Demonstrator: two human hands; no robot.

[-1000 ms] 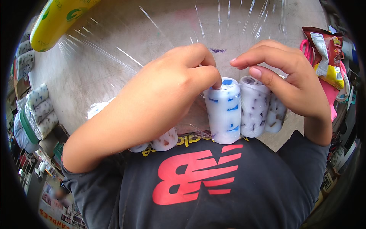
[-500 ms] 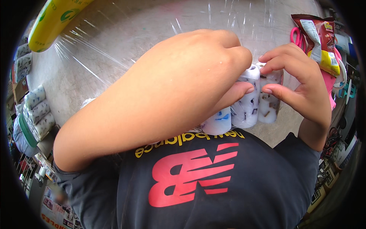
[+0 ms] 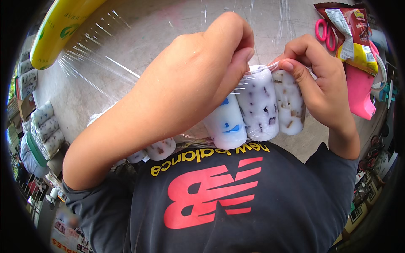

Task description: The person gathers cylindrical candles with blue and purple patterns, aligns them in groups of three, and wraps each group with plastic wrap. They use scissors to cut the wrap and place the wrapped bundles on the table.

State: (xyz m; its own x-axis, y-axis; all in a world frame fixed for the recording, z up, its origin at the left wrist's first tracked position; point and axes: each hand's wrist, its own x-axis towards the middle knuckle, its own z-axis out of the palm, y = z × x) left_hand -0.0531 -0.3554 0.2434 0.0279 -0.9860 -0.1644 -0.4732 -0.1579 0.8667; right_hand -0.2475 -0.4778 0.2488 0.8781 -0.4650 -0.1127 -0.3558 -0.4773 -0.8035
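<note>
At nine o'clock, stacked flecked cylinders [image 3: 45, 122] sit off to your side; whether they are finished pieces, you can't tell from here. The yellow roll [image 3: 63, 31] lies at ten o'clock, with clear film fanning from it over the table [image 3: 168, 25], seemingly uncut. At eight o'clock, more cylinders [image 3: 162, 148] peek from beneath your left forearm. Your left hand [image 3: 217, 52] is at twelve o'clock, fingers curled in narrow; its fingertips are hidden, so you cannot tell what they grip. Just right of centre, toward three o'clock, the blue-flecked cylinder [image 3: 225, 128] touches the purple-flecked cylinder [image 3: 259, 105], with the brown-flecked cylinder [image 3: 291, 105] beside that. They are lined up, but the film [image 3: 273, 65] at their far ends looks only partly gathered; smoothing and cutting seem left. At two o'clock, your right hand [image 3: 291, 69] pinches that film, the pink scissors [image 3: 325, 33] lying unused beyond.
</note>
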